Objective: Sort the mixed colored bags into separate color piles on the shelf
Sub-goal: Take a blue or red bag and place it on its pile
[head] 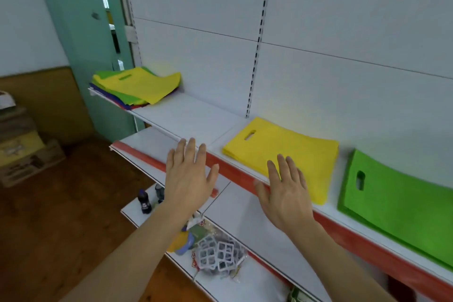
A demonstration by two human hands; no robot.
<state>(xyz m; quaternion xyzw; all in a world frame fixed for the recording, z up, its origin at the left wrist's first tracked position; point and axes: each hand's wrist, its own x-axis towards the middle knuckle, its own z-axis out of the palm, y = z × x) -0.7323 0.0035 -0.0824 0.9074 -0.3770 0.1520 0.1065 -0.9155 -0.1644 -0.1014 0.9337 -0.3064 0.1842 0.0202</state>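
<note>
A mixed pile of bags (137,86) lies at the far left end of the white shelf (186,117), with a yellow bag on top and green, blue and red ones under it. A stack of yellow bags (294,152) sits in the middle of the shelf. A stack of green bags (402,203) lies to its right. My left hand (188,179) hovers with straight fingers in front of the shelf's red front edge and holds nothing. My right hand (286,191) is spread flat at the near corner of the yellow stack, empty.
A lower shelf (245,206) holds small dark bottles (144,201) and packets of white plastic grid toys (218,252). Cardboard boxes (22,147) stand on the wooden floor at left. A teal door frame (73,32) borders the shelf unit's left end.
</note>
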